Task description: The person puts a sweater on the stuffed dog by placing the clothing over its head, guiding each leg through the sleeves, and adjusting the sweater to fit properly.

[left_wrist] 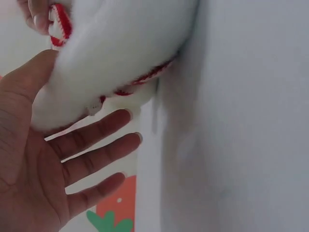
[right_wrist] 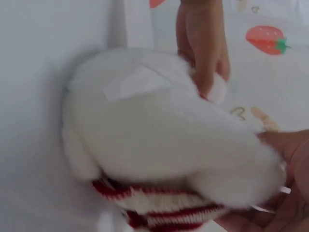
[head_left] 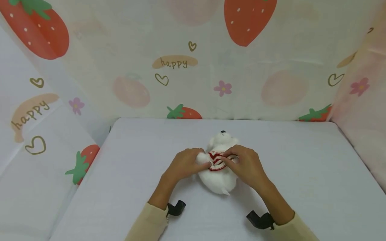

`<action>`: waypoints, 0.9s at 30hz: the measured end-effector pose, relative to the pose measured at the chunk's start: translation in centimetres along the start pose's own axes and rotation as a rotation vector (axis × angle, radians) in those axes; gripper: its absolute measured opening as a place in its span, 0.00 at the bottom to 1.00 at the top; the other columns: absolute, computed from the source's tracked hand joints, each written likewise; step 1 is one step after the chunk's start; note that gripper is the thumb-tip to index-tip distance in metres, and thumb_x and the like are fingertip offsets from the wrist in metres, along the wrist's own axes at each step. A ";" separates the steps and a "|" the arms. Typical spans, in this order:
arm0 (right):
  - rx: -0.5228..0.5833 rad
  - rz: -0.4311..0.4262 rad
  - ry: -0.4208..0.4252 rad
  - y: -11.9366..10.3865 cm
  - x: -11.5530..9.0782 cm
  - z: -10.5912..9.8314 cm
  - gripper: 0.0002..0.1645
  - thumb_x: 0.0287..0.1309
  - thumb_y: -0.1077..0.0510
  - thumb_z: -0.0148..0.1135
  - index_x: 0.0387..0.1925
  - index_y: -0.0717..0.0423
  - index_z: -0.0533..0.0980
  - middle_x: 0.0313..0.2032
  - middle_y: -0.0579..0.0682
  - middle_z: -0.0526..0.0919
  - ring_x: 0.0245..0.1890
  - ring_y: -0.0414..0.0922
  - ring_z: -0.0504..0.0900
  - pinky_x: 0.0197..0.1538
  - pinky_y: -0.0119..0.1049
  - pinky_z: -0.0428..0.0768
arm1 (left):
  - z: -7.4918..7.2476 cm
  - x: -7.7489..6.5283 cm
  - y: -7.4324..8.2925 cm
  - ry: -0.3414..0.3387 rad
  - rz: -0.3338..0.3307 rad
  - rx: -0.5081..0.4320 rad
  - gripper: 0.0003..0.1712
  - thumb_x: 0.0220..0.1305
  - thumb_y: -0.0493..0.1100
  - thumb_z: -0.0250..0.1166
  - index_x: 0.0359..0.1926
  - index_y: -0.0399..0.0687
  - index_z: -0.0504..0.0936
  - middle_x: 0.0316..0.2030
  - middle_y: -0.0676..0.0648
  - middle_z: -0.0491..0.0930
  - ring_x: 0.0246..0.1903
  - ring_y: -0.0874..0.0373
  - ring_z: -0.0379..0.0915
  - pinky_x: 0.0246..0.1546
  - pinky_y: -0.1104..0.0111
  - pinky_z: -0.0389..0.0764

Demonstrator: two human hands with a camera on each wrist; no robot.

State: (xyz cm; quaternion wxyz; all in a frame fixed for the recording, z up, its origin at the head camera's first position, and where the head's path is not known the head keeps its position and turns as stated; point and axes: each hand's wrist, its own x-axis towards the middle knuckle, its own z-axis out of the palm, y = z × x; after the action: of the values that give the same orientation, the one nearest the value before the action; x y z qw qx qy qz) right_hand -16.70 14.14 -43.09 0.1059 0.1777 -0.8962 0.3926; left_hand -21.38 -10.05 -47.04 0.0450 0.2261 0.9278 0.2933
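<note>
A white plush bear [head_left: 217, 182] lies on the white table, its head with a black nose toward the far side. Round its upper body sits a red-and-white striped knit sweater [head_left: 215, 160]. My left hand [head_left: 185, 164] holds one of the bear's arms between thumb and index finger; in the left wrist view its other fingers [left_wrist: 104, 154] are spread apart. On the opposite side my right hand [head_left: 247, 165] pinches the sweater's knit edge with thumb and index fingertips, beside the other arm [right_wrist: 241, 179]. A white tag [right_wrist: 135, 86] shows on the bear's lower back.
The white tabletop [head_left: 135, 144] spreads out around the bear. Behind it hangs a pale cloth backdrop [head_left: 99, 67] printed with strawberries, hearts and flowers, which also covers both sides. Black wrist cameras [head_left: 260, 220] sit beneath the beige sleeves [head_left: 149, 222].
</note>
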 end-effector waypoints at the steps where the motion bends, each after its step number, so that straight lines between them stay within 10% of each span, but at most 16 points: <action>1: 0.014 0.014 -0.016 0.0 0.0 -0.3 0.05 0.59 0.57 0.74 0.37 0.50 0.86 0.36 0.40 0.86 0.38 0.40 0.83 0.40 0.38 0.81 | -0.1 0.0 0.0 -0.005 -0.008 -0.002 0.18 0.60 0.63 0.67 0.40 0.57 0.85 0.33 0.60 0.81 0.32 0.62 0.75 0.34 0.65 0.77; 15: -0.168 0.089 -0.187 0.5 -0.4 -2.6 0.06 0.61 0.59 0.69 0.40 0.50 0.86 0.27 0.39 0.82 0.29 0.38 0.79 0.31 0.37 0.76 | -3.2 -1.4 0.3 -0.106 -0.028 0.001 0.21 0.60 0.70 0.66 0.31 0.62 0.77 0.23 0.56 0.77 0.24 0.62 0.71 0.27 0.66 0.71; 20: -0.206 0.062 -0.094 0.8 -0.3 -1.4 0.07 0.58 0.63 0.68 0.39 0.55 0.86 0.26 0.42 0.84 0.27 0.39 0.79 0.29 0.36 0.76 | -2.5 -1.4 1.2 -0.024 0.002 0.069 0.26 0.57 0.72 0.68 0.39 0.61 0.74 0.23 0.56 0.77 0.22 0.62 0.70 0.26 0.67 0.71; 27: 0.016 0.072 -0.012 1.5 0.0 -1.4 0.08 0.58 0.69 0.65 0.38 0.57 0.84 0.31 0.46 0.87 0.33 0.42 0.85 0.38 0.40 0.84 | -0.6 -0.6 3.1 0.128 0.175 0.105 0.37 0.58 0.65 0.73 0.63 0.57 0.73 0.50 0.55 0.79 0.43 0.62 0.78 0.42 0.64 0.81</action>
State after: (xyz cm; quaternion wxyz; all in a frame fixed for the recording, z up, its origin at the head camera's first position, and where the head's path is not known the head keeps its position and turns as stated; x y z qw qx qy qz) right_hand -17.21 16.11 -43.12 0.0852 0.1486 -0.8994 0.4021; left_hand -19.79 -8.37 -44.76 -0.0520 0.2890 0.9196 0.2611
